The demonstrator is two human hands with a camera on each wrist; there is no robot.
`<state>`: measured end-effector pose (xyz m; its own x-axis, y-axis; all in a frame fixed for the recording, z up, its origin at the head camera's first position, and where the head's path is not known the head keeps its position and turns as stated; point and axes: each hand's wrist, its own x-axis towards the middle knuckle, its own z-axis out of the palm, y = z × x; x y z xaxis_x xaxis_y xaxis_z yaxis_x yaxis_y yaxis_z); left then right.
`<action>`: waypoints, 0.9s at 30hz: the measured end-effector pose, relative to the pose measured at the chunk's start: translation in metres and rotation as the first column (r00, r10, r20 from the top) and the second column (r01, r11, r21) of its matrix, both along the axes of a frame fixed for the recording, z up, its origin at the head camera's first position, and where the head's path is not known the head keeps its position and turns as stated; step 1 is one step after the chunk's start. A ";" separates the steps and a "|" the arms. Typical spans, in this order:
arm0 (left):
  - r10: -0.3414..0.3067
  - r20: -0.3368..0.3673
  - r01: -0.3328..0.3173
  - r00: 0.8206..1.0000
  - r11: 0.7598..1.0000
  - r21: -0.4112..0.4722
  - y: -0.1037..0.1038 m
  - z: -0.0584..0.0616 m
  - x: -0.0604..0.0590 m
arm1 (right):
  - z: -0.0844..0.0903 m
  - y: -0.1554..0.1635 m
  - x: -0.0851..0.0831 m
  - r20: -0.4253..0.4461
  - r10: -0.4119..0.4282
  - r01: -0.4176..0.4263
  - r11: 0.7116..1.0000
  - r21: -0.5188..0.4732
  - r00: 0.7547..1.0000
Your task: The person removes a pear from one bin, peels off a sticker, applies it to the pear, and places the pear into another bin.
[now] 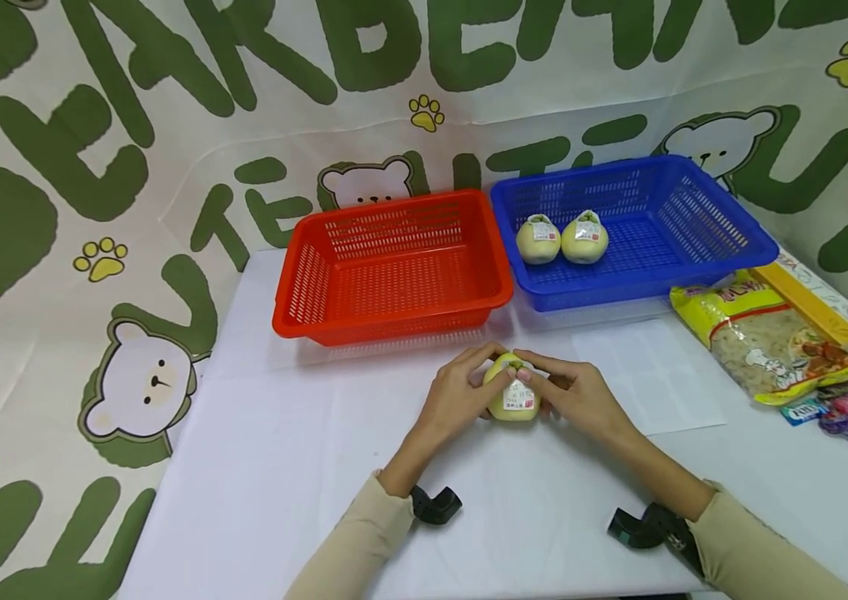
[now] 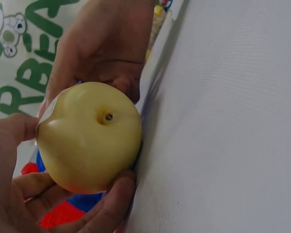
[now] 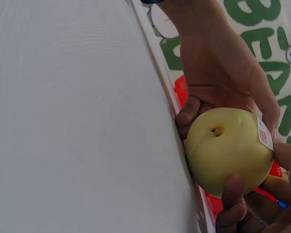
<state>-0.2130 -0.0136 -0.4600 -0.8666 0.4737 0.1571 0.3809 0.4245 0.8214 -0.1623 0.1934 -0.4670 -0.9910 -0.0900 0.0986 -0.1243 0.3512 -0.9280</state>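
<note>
A pale yellow apple [image 1: 511, 407] with a white printed label is between my two hands over the middle of the table. From its left side, my left hand [image 1: 456, 393] grips it, thumb on the label and fingers curled behind. On the right side my right hand [image 1: 581, 398] holds it too, its thumb beside the other one at the label's top. The left wrist view shows the stemless hollow of the apple [image 2: 87, 150], with fingers around its side. In the right wrist view the apple [image 3: 223, 155] has its label turned toward the thumbs.
A red basket [image 1: 393, 321] stands behind the hands. Right of it, a blue basket [image 1: 649, 279] holds two similar labelled apples [image 1: 584, 237]. A yellow food bag [image 1: 772, 342], an orange-and-white box [image 1: 821, 304] and wrapped candies [image 1: 840, 417] lie at the right. A patterned cloth hangs behind.
</note>
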 end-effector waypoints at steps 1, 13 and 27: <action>0.004 -0.002 -0.004 1.000 1.000 -0.001 0.000 0.000 0.000 | 0.000 0.000 0.000 0.001 -0.002 0.002 1.000 0.000 1.000; 0.111 -0.016 -0.110 0.994 0.992 0.059 0.007 -0.002 0.001 | -0.003 -0.004 -0.002 -0.025 -0.051 0.049 0.995 -0.087 0.998; 0.229 -0.015 -0.225 0.973 0.964 0.142 0.017 -0.009 0.001 | -0.002 -0.010 -0.008 0.034 -0.206 0.208 0.967 -0.145 0.978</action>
<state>-0.2115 0.0035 -0.4690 -0.9425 0.2364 0.2362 0.3141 0.3856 0.8676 -0.1702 0.1836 -0.4691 -0.9883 0.1315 0.0773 -0.0459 0.2270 -0.9728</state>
